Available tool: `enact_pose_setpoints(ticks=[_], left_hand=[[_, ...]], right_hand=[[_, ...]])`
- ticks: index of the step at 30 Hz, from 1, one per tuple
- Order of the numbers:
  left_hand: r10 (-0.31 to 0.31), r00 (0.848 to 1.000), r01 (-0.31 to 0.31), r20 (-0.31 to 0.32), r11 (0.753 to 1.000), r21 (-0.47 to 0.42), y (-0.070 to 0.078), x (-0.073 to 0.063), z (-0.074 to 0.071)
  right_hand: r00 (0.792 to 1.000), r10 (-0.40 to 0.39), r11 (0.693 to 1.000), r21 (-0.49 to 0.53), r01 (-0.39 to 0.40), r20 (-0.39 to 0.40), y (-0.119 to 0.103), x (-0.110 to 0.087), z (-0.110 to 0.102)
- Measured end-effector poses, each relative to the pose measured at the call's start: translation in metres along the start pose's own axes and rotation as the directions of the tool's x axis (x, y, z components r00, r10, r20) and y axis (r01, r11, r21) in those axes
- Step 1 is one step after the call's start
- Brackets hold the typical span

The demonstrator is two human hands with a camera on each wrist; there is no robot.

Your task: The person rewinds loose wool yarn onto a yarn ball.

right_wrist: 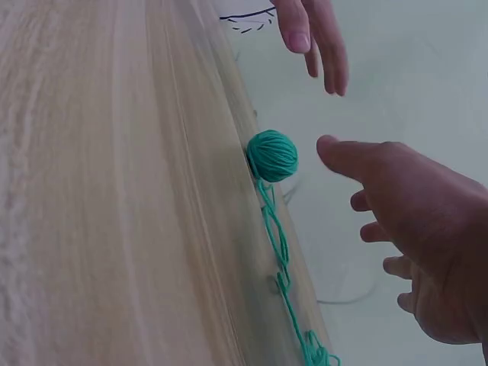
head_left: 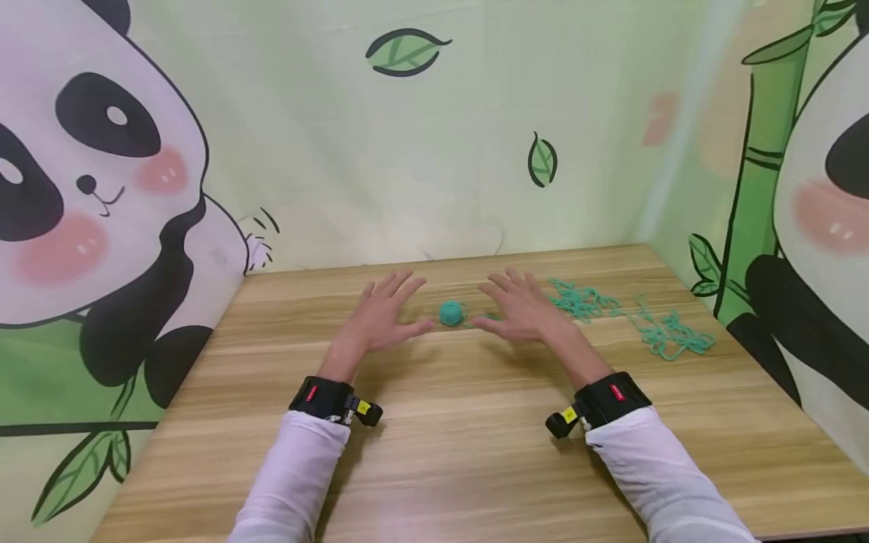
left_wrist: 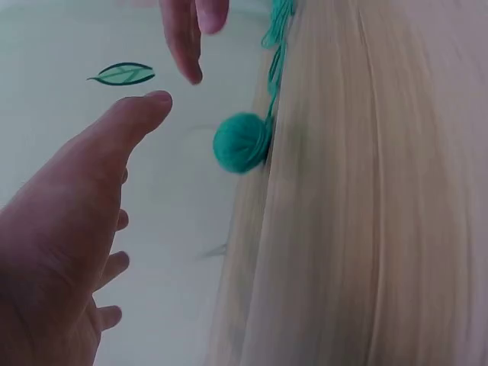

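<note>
A small teal ball of yarn (head_left: 451,313) sits on the wooden table between the two hands, touched by neither. To its left my left hand (head_left: 387,313) hovers with fingers spread and thumb toward the ball. My right hand (head_left: 521,308) is held likewise on the other side, holding nothing. A strand leads from the ball under the right hand to loose, tangled yarn (head_left: 585,300) on the right. In the left wrist view the yarn ball (left_wrist: 242,142) lies past the left thumb. The right wrist view shows the ball (right_wrist: 272,155) with its trailing strand (right_wrist: 280,244).
A second heap of loose yarn (head_left: 675,337) lies farther right on the table (head_left: 448,452). Behind the table's back edge hangs a pale backdrop (head_left: 462,151) with printed pandas, leaves and bamboo. Each wrist wears a black band (head_left: 322,397) with a small camera.
</note>
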State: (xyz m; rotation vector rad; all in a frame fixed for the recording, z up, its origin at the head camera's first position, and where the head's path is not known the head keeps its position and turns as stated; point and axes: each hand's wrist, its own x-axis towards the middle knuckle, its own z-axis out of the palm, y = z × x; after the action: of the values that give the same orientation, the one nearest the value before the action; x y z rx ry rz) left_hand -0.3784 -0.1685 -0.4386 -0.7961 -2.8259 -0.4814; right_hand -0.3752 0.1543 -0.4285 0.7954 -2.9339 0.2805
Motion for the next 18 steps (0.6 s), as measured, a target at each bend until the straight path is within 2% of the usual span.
enact_pose_setpoints(ticks=[5,14,18], left_hand=[[0.026,0.999,-0.023,0.045,0.998,-0.063,0.014,0.013,0.012],[0.036,0.992,-0.028,0.117,0.997,-0.076,0.029,0.031,0.033],[0.035,0.990,-0.024,0.133,0.996,-0.082,0.033,0.035,0.041]], right_hand=[[0.998,-0.043,0.998,-0.033,0.045,0.051,0.000,0.007,0.005],[0.992,-0.064,0.996,0.064,0.058,0.106,-0.006,0.016,0.023],[0.993,-0.065,0.994,0.092,0.056,0.099,-0.006,0.017,0.029]])
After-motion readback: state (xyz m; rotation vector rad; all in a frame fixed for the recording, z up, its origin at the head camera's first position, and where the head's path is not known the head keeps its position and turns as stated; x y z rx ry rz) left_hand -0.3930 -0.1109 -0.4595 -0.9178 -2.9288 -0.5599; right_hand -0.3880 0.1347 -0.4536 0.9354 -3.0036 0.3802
